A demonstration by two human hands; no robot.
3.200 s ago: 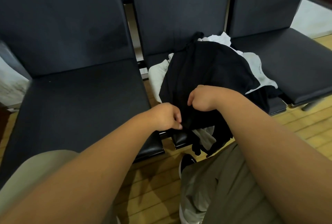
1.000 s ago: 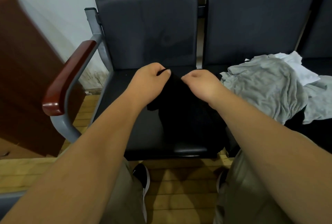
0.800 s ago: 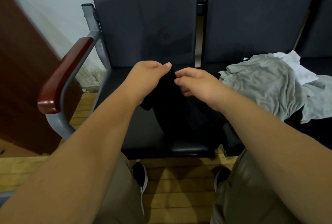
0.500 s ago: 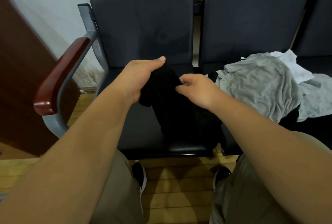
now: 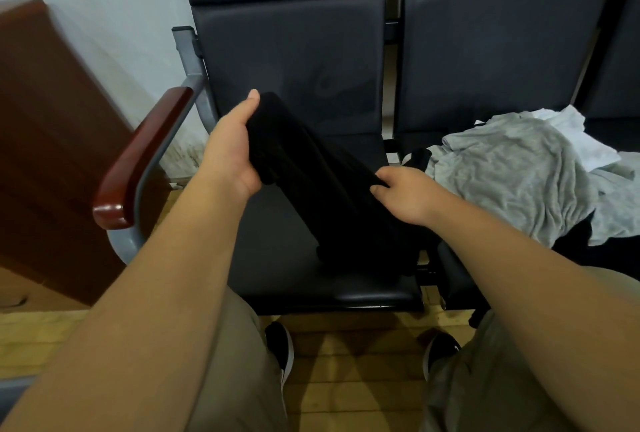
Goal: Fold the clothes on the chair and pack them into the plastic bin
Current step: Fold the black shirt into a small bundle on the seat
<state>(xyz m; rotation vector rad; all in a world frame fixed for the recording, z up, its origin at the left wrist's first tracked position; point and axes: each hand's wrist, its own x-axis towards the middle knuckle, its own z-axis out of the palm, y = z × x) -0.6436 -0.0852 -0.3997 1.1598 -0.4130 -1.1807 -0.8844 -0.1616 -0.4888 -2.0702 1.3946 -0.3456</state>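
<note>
A black garment [image 5: 322,185] stretches in a long band over the seat of the left chair [image 5: 277,258]. My left hand [image 5: 232,151] grips its upper end, lifted above the seat. My right hand [image 5: 405,192] pinches the band lower down on its right edge. The garment's lower end bunches on the seat near the front right corner. A heap of clothes lies on the neighbouring chair: a grey shirt [image 5: 519,171] on top, a white piece [image 5: 568,126] behind it, dark cloth beneath. No plastic bin is in view.
A red-brown wooden armrest [image 5: 138,161] on a grey metal frame stands left of the seat. A brown wooden cabinet [image 5: 45,140] fills the far left against a white wall. My knees and black shoes are over the wooden floor [image 5: 346,379].
My hands have drawn apart along the black garment: the left hand rose up and left, the right slid down and right. Earlier the garment lay on top of the heap.
</note>
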